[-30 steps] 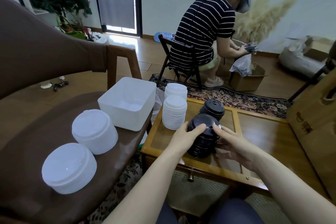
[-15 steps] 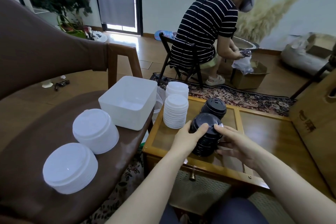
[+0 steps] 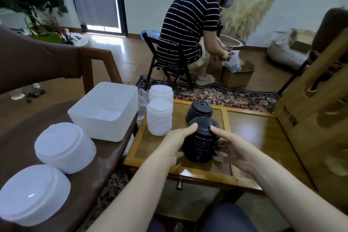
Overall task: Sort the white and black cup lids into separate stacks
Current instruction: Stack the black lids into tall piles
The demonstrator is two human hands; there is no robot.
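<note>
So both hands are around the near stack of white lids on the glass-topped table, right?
Not quite: the head view shows the left hand and right hand around the near stack of black lids on the glass-topped table. The white lid stacks stand untouched.

left hand and right hand cover both flanks of the near black lid stack, its base edges hidden; fingers behind it unseen. Far black stack half blocked beyond it. Forearms cut off at bottom edge
</note>
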